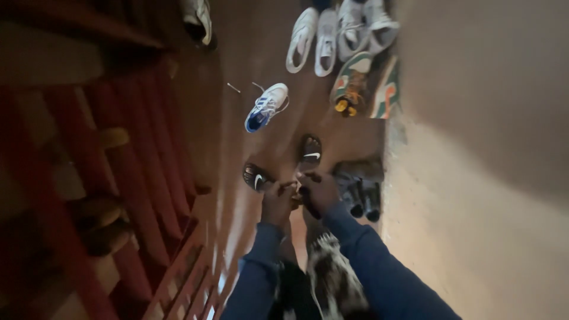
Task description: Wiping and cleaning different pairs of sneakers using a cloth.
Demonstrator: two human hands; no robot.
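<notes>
Both hands — left hand (277,201) and right hand (318,191) — close together on a small object, too dim to identify, above two black slides (310,151) on the floor (249,53). A steady two-handed hold looks best — white sneakers (314,38) line the far wall.

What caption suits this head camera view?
Both hands, left hand and right hand, meet low above two black slides.

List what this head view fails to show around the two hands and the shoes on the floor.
- What the left hand and right hand hold between them: a small tan thing, blurred and covered by the fingers.
- Dark shoes by the wall: in shadow, kind unclear.
- White sneakers: cut off by the top edge.
- Shelf contents: dim and blurred.
</notes>
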